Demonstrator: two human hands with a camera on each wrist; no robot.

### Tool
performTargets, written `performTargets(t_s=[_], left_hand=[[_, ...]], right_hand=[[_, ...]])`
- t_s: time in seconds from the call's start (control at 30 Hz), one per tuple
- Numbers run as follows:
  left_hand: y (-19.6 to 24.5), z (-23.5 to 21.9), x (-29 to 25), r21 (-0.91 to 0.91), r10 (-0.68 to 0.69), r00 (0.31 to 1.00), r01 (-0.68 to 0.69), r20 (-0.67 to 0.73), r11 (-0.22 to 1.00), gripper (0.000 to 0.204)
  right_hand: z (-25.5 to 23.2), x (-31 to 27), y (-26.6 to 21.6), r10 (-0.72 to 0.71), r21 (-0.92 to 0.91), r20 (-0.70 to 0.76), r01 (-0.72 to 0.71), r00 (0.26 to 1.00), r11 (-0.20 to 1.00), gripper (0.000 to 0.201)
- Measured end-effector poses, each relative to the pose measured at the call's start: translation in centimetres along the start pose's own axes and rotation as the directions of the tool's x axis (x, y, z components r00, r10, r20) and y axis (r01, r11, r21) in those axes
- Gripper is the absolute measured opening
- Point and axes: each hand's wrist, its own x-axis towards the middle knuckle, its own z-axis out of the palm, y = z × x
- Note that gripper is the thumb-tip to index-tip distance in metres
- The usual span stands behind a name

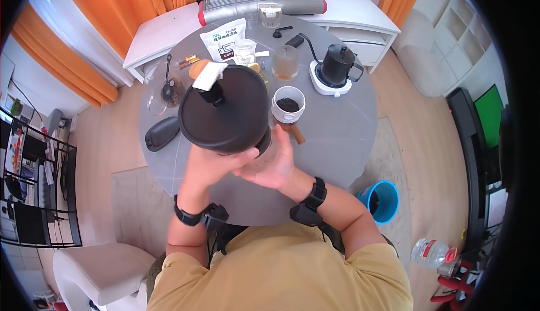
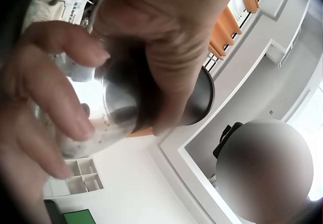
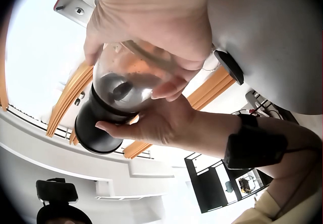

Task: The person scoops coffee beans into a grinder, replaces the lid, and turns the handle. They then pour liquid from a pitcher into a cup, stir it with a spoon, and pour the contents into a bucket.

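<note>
Both hands hold up a manual coffee grinder [image 1: 230, 108] with a wide black top and a clear glass jar [image 3: 131, 78] below. My left hand [image 1: 211, 167] grips the black neck, its thumb along the side in the left wrist view. Around the glass my right hand [image 3: 151, 27] curls its fingers and thumb. A black stem rises from the middle of the top, and a white piece [image 1: 210, 76] overlaps its tip in the head view. Dark specks show on the glass. Just beyond the hands, a white cup [image 1: 288, 98] holds dark coffee grounds.
A black gooseneck kettle [image 1: 338, 63] sits on a white base at the right. Farther back are a glass server [image 1: 285, 63], a filter bag [image 1: 224, 39] and a black crank handle [image 1: 283, 31]. A black oval case [image 1: 162, 133] lies left. A blue bin [image 1: 386, 202] stands on the floor.
</note>
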Motion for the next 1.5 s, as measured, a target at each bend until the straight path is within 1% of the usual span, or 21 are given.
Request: performTargets(t_s=[0.07,0.13,0.17,0.23,0.3,0.4,0.43,0.5,0.57,0.77,0.9,0.97,1.13,1.17,1.2,1.23,1.3,1.33,1.4,1.47,1.5], left_hand=[[-0.2,1.1,-0.4,0.001,-0.084,0.992,0.085,-0.098,0.996,0.049],[-0.6,2.4,-0.6,0.046,0.106,0.963,-0.097,-0.249,0.994,0.047],[-0.8,2.3,-0.6,0.046,0.105,0.962,-0.097,-0.252,0.994,0.047],[-1.1,2.0,-0.3,0.199,0.043,0.966,0.009,-0.255,0.980,0.047],[-1.0,1.3,0.0,0.182,-0.026,0.984,0.059,-0.175,0.982,0.048],[-0.7,0.8,0.5,0.126,-0.087,0.993,0.096,-0.076,0.987,0.049],[-0.6,0.7,0.7,0.078,-0.073,0.996,0.077,-0.051,0.994,0.049],[-1.4,0.6,0.6,0.097,0.003,0.999,0.001,-0.047,0.995,0.056],[-1.8,0.5,0.3,0.116,0.073,0.996,-0.067,-0.045,0.991,0.062],[-2.2,0.5,-0.2,0.054,-0.021,0.999,0.024,-0.039,0.998,0.066],[-1.8,0.6,-0.4,0.187,0.035,0.996,-0.050,0.085,0.981,0.068],[-2.0,0.4,-0.3,0.229,0.077,0.989,-0.104,0.124,0.968,0.069],[-1.3,-1.3,-1.4,0.258,-0.015,0.988,-0.025,0.152,0.966,0.071],[-1.4,-1.8,-1.9,0.265,-0.019,0.989,-0.021,0.149,0.964,0.071],[-1.8,-2.4,-2.6,0.235,0.012,0.996,-0.033,0.088,0.971,0.072],[-2.0,-2.9,-3.0,0.205,0.043,0.999,-0.047,0.026,0.978,0.072],[-1.8,-3.7,-3.3,0.151,0.024,0.997,-0.012,-0.078,0.988,0.064],[-1.8,-4.2,-3.4,0.089,0.001,0.984,0.016,-0.178,0.996,0.056],[-2.6,-5.8,-2.7,0.173,0.021,0.970,0.021,-0.241,0.985,0.051],[-3.3,-7.2,-1.4,0.389,0.081,0.923,0.078,-0.375,0.918,0.044],[-3.5,-7.7,-0.6,0.389,0.081,0.924,0.077,-0.374,0.918,0.044]], right_hand=[[-0.3,0.3,0.3,-0.076,-0.072,-0.045,0.072,0.996,0.995,0.068],[-0.1,0.3,0.6,-0.149,-0.147,-0.087,0.136,0.985,0.980,0.068],[0.5,0.2,0.7,-0.132,-0.161,-0.128,0.111,0.983,0.981,0.067],[0.0,0.2,0.5,-0.120,-0.176,-0.165,0.090,0.979,0.980,0.067],[-1.8,0.3,0.1,0.058,0.150,0.092,-0.071,0.994,0.986,0.067],[-1.7,0.3,-0.1,0.134,0.030,0.166,-0.141,0.977,0.990,0.065],[-1.3,0.3,-0.1,0.134,0.028,0.167,-0.140,0.977,0.990,0.065],[-0.7,0.2,0.0,0.058,-0.084,-0.005,-0.059,0.998,0.995,0.068],[-0.9,0.1,0.1,0.038,-0.110,0.004,-0.037,0.999,0.993,0.068],[-1.2,0.2,0.4,0.008,-0.107,0.071,0.000,0.997,0.994,0.066],[-1.8,-0.2,1.0,-0.009,-0.063,0.119,0.017,0.993,0.998,0.066],[-1.8,-0.2,0.9,0.007,-0.003,0.093,-0.007,0.996,1.000,0.069],[-0.8,0.1,0.5,0.088,0.110,-0.029,-0.084,0.996,0.990,0.075],[-1.0,0.3,0.5,0.173,-0.037,0.023,-0.172,0.985,0.984,0.073],[-1.1,0.5,0.5,0.261,-0.188,0.064,-0.246,0.963,0.951,0.072],[-0.9,0.6,0.8,0.263,-0.185,0.069,-0.247,0.962,0.951,0.072],[-0.1,0.7,1.4,0.324,-0.285,-0.150,-0.355,0.934,0.891,0.074],[-0.4,0.9,1.6,0.325,-0.282,-0.148,-0.355,0.934,0.891,0.074],[-0.9,1.1,1.9,0.312,-0.390,-0.379,-0.456,0.871,0.800,0.075],[-1.1,1.0,1.7,0.270,-0.411,-0.402,-0.436,0.875,0.801,0.078],[-1.5,1.0,1.6,0.247,-0.418,-0.408,-0.420,0.879,0.806,0.069]])
